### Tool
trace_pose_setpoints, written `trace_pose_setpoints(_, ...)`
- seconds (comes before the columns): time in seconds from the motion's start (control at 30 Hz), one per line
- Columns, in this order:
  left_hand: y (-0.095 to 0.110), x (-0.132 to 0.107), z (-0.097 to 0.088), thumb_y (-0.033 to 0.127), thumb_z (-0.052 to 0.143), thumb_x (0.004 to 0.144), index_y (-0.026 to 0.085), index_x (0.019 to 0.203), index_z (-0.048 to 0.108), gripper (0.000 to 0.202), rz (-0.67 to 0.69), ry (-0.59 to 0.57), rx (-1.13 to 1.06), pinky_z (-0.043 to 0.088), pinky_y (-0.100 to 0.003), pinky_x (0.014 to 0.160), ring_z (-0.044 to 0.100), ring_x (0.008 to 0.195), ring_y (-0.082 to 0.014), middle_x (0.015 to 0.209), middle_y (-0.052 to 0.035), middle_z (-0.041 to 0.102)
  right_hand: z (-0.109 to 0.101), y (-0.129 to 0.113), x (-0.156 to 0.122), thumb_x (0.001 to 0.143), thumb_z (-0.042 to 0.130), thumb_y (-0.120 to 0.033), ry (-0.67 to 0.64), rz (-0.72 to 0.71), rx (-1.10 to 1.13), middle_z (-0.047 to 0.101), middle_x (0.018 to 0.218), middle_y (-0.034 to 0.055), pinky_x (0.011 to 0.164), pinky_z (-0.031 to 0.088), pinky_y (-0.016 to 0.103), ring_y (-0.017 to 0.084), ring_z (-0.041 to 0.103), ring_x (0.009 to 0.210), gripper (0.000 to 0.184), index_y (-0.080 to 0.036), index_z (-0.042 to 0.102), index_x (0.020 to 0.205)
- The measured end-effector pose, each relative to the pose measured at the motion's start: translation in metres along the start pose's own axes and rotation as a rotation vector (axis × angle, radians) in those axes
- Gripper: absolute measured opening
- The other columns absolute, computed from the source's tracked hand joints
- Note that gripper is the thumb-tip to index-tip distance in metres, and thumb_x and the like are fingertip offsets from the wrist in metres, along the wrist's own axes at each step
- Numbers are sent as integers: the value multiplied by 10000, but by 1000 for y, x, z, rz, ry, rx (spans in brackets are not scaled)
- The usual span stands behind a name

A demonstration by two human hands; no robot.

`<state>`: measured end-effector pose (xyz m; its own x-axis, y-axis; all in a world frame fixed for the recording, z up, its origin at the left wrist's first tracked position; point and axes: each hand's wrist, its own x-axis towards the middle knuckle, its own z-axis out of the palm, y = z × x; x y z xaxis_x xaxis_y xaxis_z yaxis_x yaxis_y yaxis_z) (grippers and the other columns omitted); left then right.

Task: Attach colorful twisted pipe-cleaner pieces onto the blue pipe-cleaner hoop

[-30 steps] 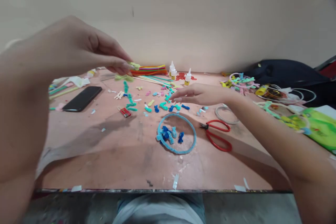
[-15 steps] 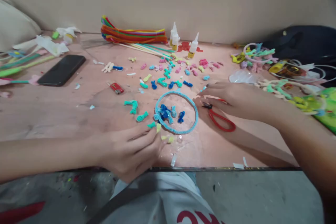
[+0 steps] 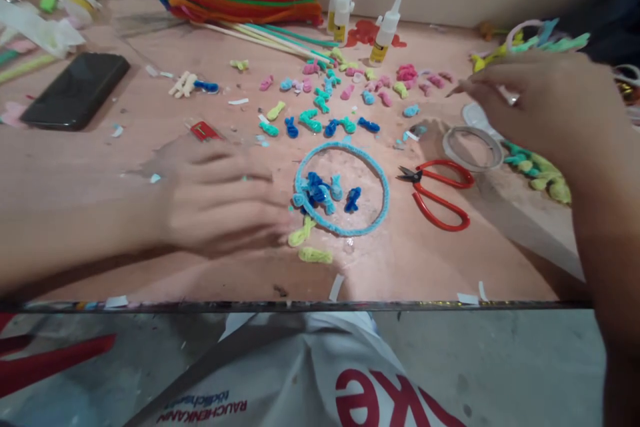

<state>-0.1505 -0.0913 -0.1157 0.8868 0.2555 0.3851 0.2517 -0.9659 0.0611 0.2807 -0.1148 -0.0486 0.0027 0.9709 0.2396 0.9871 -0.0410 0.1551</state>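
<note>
My left hand (image 3: pixel 220 203) lies palm down on the pink table (image 3: pixel 150 260), blurred, with its fingers stretched toward a blue fuzzy ring (image 3: pixel 380 177). Several small blue twisted pieces (image 3: pixel 320 190) lie inside the ring. Two yellow-green pieces (image 3: pixel 303 235) rest just beyond my left fingertips. My right hand (image 3: pixel 540 100) hovers above the table at the right, fingers reaching left over a clear tape roll (image 3: pixel 473 147), with nothing visible in them. Red scissors (image 3: pixel 440 193) lie between the ring and that hand.
Many small coloured twisted pieces (image 3: pixel 320 117) are scattered behind the ring. Glue bottles (image 3: pixel 387 30) and a bundle of coloured pipe cleaners (image 3: pixel 240 0) stand at the back. A black phone (image 3: pixel 75 90) and a red lighter (image 3: pixel 203 130) lie at the left, and finished hoops at the far right.
My left hand came down from the air to the table and slid left of the ring, leaving yellow-green pieces. My right hand rose off the scissors toward the right. The view tilted down.
</note>
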Motion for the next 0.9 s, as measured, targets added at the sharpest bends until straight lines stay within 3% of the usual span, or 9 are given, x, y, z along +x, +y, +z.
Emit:
trace_pose_setpoints(0.1, -15, 22, 4, 699, 608, 1026, 243, 1264, 696, 521, -45, 66, -30, 503, -409, 1168, 593, 1350, -237, 1210, -5, 751, 4, 3, 3, 1113, 418, -510, 42, 239, -23, 835, 1167, 212, 893, 565, 459, 402, 763, 1226, 550, -157, 830, 1203)
trace_pose_setpoints(0.17, -24, 40, 9, 653, 577, 1064, 219, 1224, 686, 476, -91, 158, -69, 493, -411, 1160, 593, 1324, -234, 1197, -5, 742, 7, 7, 5, 1131, 368, -514, 84, 299, 33, 852, 1067, 195, 877, 566, 425, 359, 796, 1157, 611, -144, 855, 1116)
trace_pose_setpoints(0.3, -31, 67, 21, 382, 439, 1167, 204, 1088, 657, 292, -143, 343, -170, 523, -397, 1040, 657, 1116, -188, 1136, -26, 727, 14, 21, 8, 1148, 312, -452, 0, 93, 91, 755, 1389, 256, 1127, 479, 479, 355, 684, 1388, 602, -110, 777, 1317)
trace_pose_setpoints(0.4, -29, 69, 26, 300, 541, 1125, 240, 1164, 633, 116, -68, 322, -203, 514, -415, 985, 695, 1041, -202, 1108, -30, 759, 18, 29, 8, 1107, 383, -328, -45, 12, 108, 654, 1530, 279, 1263, 332, 558, 380, 557, 1520, 546, -89, 602, 1547)
trace_pose_setpoints(0.5, -25, 61, 27, 280, 615, 1079, 262, 1183, 629, 107, 76, 301, -154, 500, -417, 929, 713, 988, -210, 1093, -29, 788, 18, 32, 7, 1037, 435, -234, -76, 17, 155, 668, 1511, 266, 1264, 315, 557, 381, 554, 1507, 527, -94, 607, 1514)
trace_pose_setpoints(0.6, -22, 55, 27, 282, 647, 1055, 262, 1178, 638, 126, 212, 295, -58, 483, -410, 908, 705, 967, -205, 1077, -4, 819, 12, 33, 8, 957, 447, -152, -97, 80, 177, 682, 1490, 248, 1206, 363, 512, 371, 584, 1442, 499, -119, 650, 1412)
trace_pose_setpoints(0.7, -21, 52, 28, 271, 651, 1051, 266, 1165, 639, 114, 295, 300, -3, 479, -386, 898, 697, 979, -192, 1054, 32, 836, 6, 37, 9, 930, 486, -170, -193, 200, 190, 714, 1377, 290, 1010, 466, 444, 351, 664, 1233, 404, -103, 667, 1285)
trace_pose_setpoints(0.8, -23, 52, 31, 265, 601, 1067, 275, 1168, 633, 106, 250, 272, -14, 460, -413, 910, 706, 978, -205, 1040, 21, 834, 7, 42, 11, 941, 599, -319, -346, 226, 207, 769, 1127, 275, 832, 483, 405, 306, 689, 961, 248, -117, 685, 1055)
trace_pose_setpoints(0.9, -25, 51, 34, 257, 578, 1068, 292, 1168, 621, 114, 169, 247, -68, 446, -453, 960, 721, 1013, -230, 1037, 5, 825, 10, 42, 11, 946, 645, -426, -324, 251, 213, 752, 1152, 285, 803, 480, 395, 298, 678, 946, 423, -79, 649, 1188)
